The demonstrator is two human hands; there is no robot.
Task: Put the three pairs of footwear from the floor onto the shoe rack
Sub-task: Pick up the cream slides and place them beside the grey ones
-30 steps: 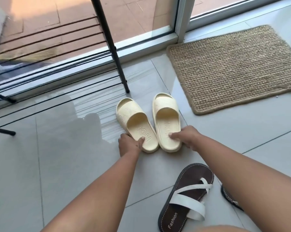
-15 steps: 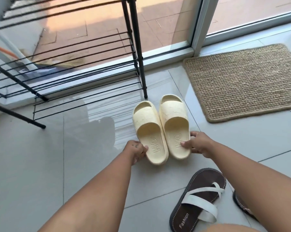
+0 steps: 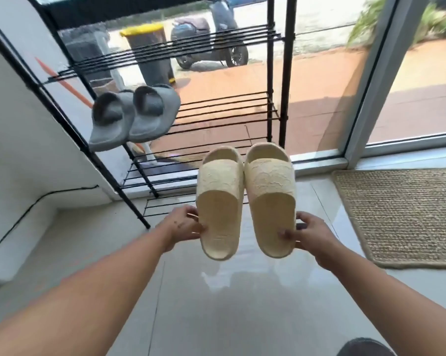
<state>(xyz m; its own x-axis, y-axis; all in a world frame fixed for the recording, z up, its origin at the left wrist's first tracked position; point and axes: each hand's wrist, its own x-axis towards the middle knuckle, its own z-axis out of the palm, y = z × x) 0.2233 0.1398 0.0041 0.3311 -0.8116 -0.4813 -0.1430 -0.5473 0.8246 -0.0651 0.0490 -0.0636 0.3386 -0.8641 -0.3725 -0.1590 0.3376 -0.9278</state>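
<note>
Two cream slides hang in the air in front of the black wire shoe rack (image 3: 283,104). My left hand (image 3: 183,224) grips the heel of the left cream slide (image 3: 220,201). My right hand (image 3: 309,233) grips the heel of the right cream slide (image 3: 270,199). Both slides point toes forward toward the rack's lower shelves. A pair of grey slides (image 3: 133,115) rests on the left side of a middle shelf. At the bottom right edge a dark rounded shape (image 3: 363,346) shows; I cannot tell what it is.
A woven jute doormat (image 3: 406,217) lies on the tiled floor at right, beside the glass door frame (image 3: 370,98). A white wall (image 3: 19,140) with a black cable stands left of the rack. Outside the glass are a bin and a scooter.
Both hands have lifted the cream slides off the floor and raised them toward the rack. The view has tilted up, showing the grey slides on a shelf; the brown sandals have left view.
</note>
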